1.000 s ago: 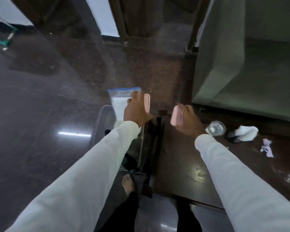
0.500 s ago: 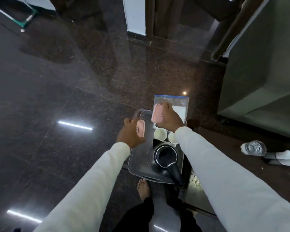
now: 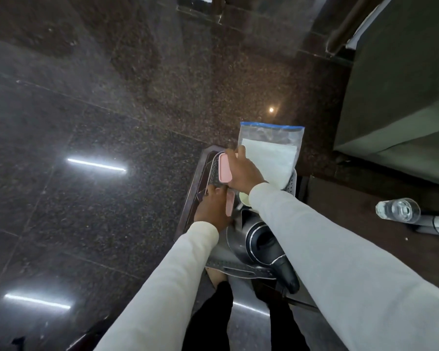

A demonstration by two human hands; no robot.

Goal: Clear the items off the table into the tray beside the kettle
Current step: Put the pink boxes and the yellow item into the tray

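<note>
A perforated metal tray (image 3: 213, 171) sits at the left end of the dark table, with a steel kettle (image 3: 254, 243) in its near part. My right hand (image 3: 241, 171) grips a pink flat item (image 3: 225, 168) together with a clear zip bag (image 3: 270, 153) of white contents, over the tray's far left side. Low over the tray, just left of the kettle, my left hand (image 3: 213, 209) holds a second pink item (image 3: 230, 204). A white cup (image 3: 244, 198) peeks out under my right wrist.
A clear plastic bottle (image 3: 397, 210) lies on the dark table (image 3: 352, 211) at the right, with white cloth beside it. A grey-green sofa (image 3: 401, 97) stands behind the table. Glossy dark floor (image 3: 86, 148) spreads to the left. My bare foot shows below the tray.
Both hands have come lower over the tray. The left hand with its pink item moved right, close beside the kettle. The right hand with bag and pink item shifted slightly left.
</note>
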